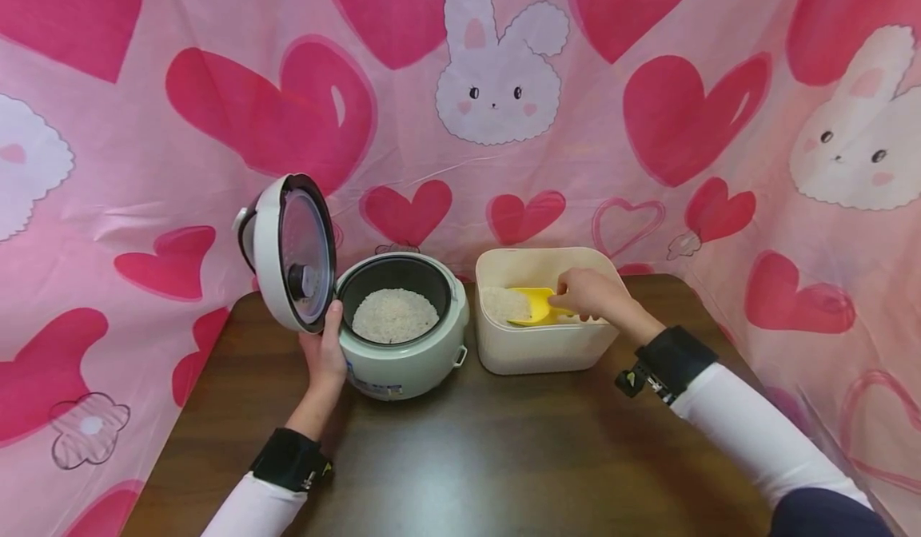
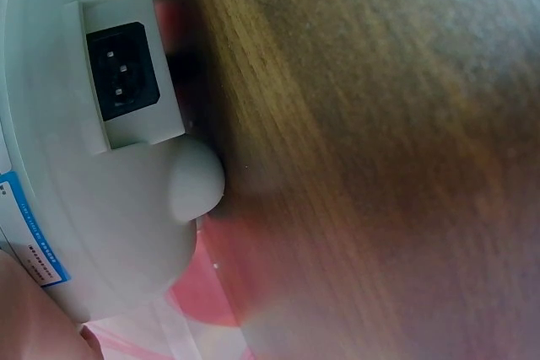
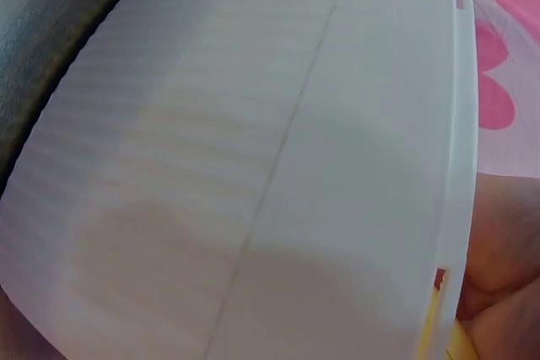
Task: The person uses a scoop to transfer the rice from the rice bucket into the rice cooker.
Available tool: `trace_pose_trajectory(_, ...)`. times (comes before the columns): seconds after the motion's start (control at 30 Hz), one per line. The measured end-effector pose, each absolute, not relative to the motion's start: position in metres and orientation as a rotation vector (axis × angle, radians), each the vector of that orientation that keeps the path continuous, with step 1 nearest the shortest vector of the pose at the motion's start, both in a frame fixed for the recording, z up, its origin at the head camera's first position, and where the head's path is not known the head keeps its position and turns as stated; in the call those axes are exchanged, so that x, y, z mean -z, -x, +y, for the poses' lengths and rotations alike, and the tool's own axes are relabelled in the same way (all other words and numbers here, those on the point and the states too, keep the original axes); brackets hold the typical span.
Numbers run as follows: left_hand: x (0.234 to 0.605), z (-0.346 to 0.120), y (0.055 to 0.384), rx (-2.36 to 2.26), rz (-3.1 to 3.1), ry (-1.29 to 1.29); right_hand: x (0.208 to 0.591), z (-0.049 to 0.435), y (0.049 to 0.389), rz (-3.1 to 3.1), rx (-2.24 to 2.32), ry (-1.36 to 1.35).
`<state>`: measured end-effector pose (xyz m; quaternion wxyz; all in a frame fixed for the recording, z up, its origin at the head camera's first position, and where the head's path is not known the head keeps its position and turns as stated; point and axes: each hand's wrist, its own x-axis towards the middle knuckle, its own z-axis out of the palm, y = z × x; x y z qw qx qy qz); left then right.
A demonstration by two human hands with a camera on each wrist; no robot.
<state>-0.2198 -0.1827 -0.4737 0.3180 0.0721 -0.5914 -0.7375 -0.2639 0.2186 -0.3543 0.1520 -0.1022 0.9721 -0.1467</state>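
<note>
A pale rice cooker stands with its lid raised to the left and white rice in its dark inner pot. My left hand holds the cooker's side by the lid hinge, thumb upward; its other fingers are mostly hidden. In the left wrist view, part of that hand touches the cooker's body near a power socket. With my right hand I grip the handle of a yellow scoop, lying low in a cream rice bin among rice.
Both containers stand side by side on a dark wooden table, near its back edge. A pink cloth with hearts and rabbits hangs behind. In the right wrist view, the bin's wall hides most of the scoop.
</note>
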Motion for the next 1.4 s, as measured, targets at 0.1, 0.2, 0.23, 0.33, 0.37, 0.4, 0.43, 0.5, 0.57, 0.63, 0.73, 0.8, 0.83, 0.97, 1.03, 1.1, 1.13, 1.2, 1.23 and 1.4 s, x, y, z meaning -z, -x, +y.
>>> trace_pose_trajectory(0.1,0.473,-0.184,0.22,1.927,-1.575,-0.195,0.354,0.218,0.265,2.758,0.452,0.283)
trace_pose_trajectory(0.2,0.474,-0.185,0.22,1.918,-1.589,-0.2,0.357,0.218,0.268,2.726,0.537,0.261)
trace_pose_trajectory(0.23,0.475,-0.185,0.22,1.918,-1.59,-0.202,0.359,0.219,0.268,2.717,0.565,0.253)
trace_pose_trajectory(0.33,0.476,-0.185,0.22,1.921,-1.594,-0.199,0.363,0.222,0.271,2.694,0.639,0.243)
trace_pose_trajectory(0.37,0.476,-0.185,0.22,1.925,-1.589,-0.197,0.363,0.223,0.272,2.689,0.652,0.241)
trace_pose_trajectory(0.4,0.476,-0.185,0.22,1.927,-1.586,-0.195,0.364,0.223,0.272,2.687,0.658,0.239)
trace_pose_trajectory(0.43,0.476,-0.185,0.219,1.928,-1.585,-0.197,0.364,0.225,0.273,2.684,0.664,0.236)
trace_pose_trajectory(0.5,0.477,-0.184,0.219,1.93,-1.583,-0.193,0.364,0.228,0.273,2.685,0.669,0.236)
trace_pose_trajectory(0.57,0.477,-0.183,0.219,1.933,-1.571,-0.19,0.363,0.231,0.272,2.687,0.67,0.242)
trace_pose_trajectory(0.63,0.477,-0.183,0.218,1.93,-1.571,-0.187,0.362,0.235,0.271,2.69,0.679,0.243)
trace_pose_trajectory(0.73,0.477,-0.182,0.218,1.926,-1.58,-0.19,0.358,0.241,0.27,2.687,0.71,0.247)
trace_pose_trajectory(0.8,0.477,-0.183,0.218,1.918,-1.593,-0.195,0.355,0.245,0.269,2.682,0.75,0.249)
trace_pose_trajectory(0.83,0.477,-0.183,0.218,1.919,-1.595,-0.195,0.354,0.248,0.269,2.679,0.774,0.255)
trace_pose_trajectory(0.97,0.476,-0.184,0.219,1.916,-1.604,-0.193,0.35,0.258,0.266,2.661,0.866,0.238)
trace_pose_trajectory(1.03,0.476,-0.184,0.219,1.919,-1.602,-0.194,0.349,0.262,0.264,2.657,0.902,0.222)
trace_pose_trajectory(1.1,0.476,-0.184,0.219,1.918,-1.603,-0.2,0.349,0.267,0.262,2.655,0.926,0.204)
trace_pose_trajectory(1.13,0.476,-0.184,0.219,1.92,-1.602,-0.205,0.349,0.269,0.261,2.655,0.939,0.2)
trace_pose_trajectory(1.2,0.476,-0.184,0.218,1.92,-1.606,-0.212,0.349,0.272,0.259,2.658,0.967,0.191)
trace_pose_trajectory(1.23,0.476,-0.184,0.218,1.92,-1.606,-0.213,0.35,0.274,0.258,2.657,0.981,0.191)
trace_pose_trajectory(1.4,0.477,-0.184,0.218,1.922,-1.601,-0.205,0.349,0.277,0.253,2.625,1.091,0.172)
